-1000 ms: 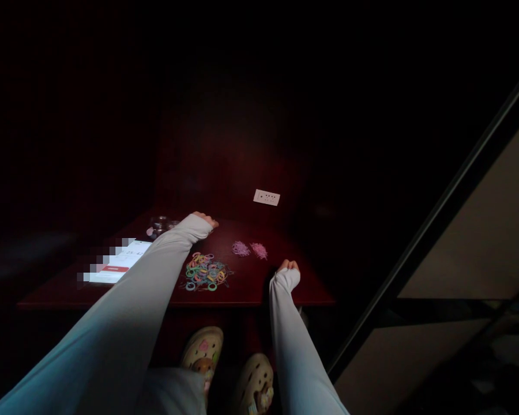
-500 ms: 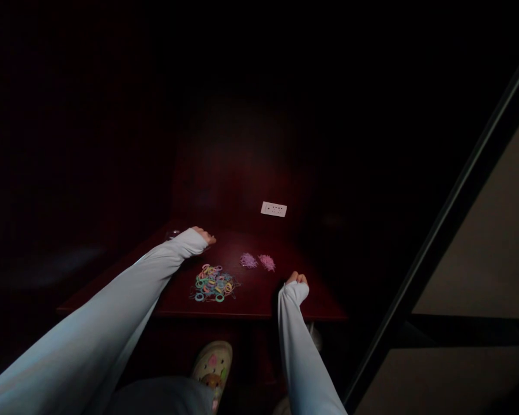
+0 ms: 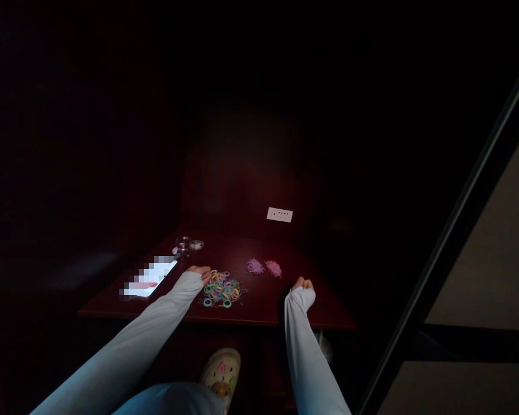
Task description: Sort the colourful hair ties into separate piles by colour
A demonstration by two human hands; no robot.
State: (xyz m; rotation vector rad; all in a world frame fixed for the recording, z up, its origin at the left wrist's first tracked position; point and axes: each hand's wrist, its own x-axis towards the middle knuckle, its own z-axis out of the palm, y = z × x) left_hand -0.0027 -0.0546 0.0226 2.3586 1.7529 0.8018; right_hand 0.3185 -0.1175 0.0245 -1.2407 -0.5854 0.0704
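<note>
A tangled pile of pastel hair ties [image 3: 225, 291] lies near the front of the dark red table. My left hand [image 3: 200, 272] is at the pile's left edge, fingers curled and closed; whether it pinches a hair tie is too dim to tell. Farther back are two small heaps of thin strands or bands, one purple [image 3: 255, 266] and one pink [image 3: 273, 268]. To the right of them my right hand [image 3: 303, 283] rests on the table, its fingers folded in. What it may hold is hidden.
A lit, partly blurred phone or tablet [image 3: 155, 279] lies on the left of the table [image 3: 259, 308]. Behind it stands a clear glass jar [image 3: 184, 246] beside a round lid-like piece [image 3: 196, 245]. A white wall socket [image 3: 279, 215] is at the back.
My left hand has come back toward me from the far left to the hair ties, uncovering the lit screen and the jar. My right hand stays closed in nearly the same place.
</note>
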